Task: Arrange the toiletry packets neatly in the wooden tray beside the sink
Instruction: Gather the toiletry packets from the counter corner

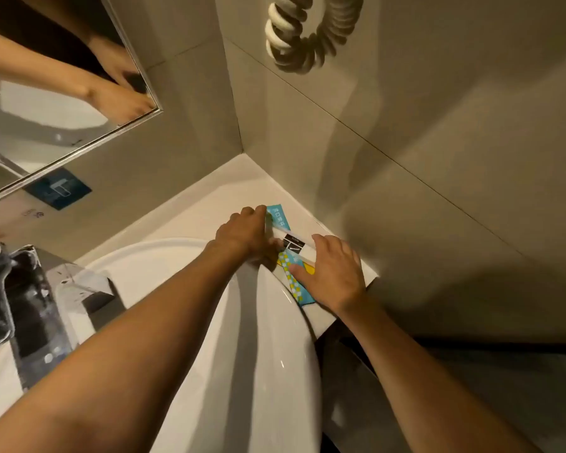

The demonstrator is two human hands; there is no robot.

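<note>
Several toiletry packets lie bunched on the white ledge right of the sink. A blue packet pokes out at the far end. A white packet with a black label lies across the middle. A blue, yellow and white checked packet sits nearest me. My left hand curls over the packets' left edge and grips them. My right hand rests flat on their right side, fingers spread and pressing down. No wooden tray shows; the hands hide whatever lies under the packets.
The white sink basin fills the centre below my arms. A chrome faucet stands at the left. A mirror hangs upper left, a coiled white cord on the wall above. Tiled walls meet in the corner behind the ledge.
</note>
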